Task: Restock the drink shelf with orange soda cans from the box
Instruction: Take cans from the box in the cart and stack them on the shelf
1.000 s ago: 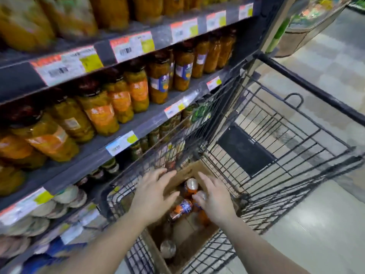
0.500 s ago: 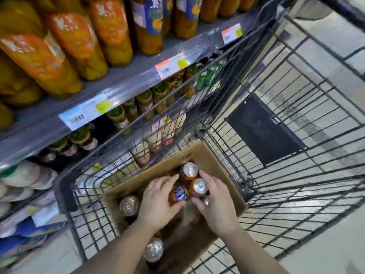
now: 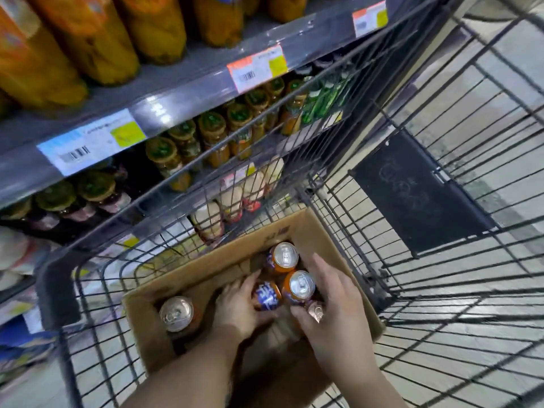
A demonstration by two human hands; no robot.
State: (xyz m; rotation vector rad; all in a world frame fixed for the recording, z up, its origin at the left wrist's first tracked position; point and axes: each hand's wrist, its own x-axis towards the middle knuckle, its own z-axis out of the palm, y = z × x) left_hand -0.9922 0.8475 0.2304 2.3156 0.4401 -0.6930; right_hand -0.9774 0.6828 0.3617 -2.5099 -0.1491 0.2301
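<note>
An open cardboard box [image 3: 188, 273] sits in the wire cart and holds several orange soda cans. My left hand [image 3: 240, 309] is curled around a tilted can [image 3: 266, 295] with a blue logo in the box's middle. My right hand [image 3: 335, 301] wraps an upright can [image 3: 300, 285] and touches a smaller can top [image 3: 316, 310] under its thumb. Another upright can [image 3: 282, 256] stands just behind them. A further can [image 3: 176, 313] stands alone at the box's left end.
The black wire shopping cart [image 3: 441, 290] surrounds the box, its left rim [image 3: 56, 290] close to the shelving. Grey shelves [image 3: 164, 95] with price tags carry jars of yellow preserves above and small green-lidded jars [image 3: 212, 134] below. Tiled floor lies to the right.
The view has tipped down and closer to the box. Both hands have settled deeper among the cans, the left closing on the tilted can, the right on the upright one.
</note>
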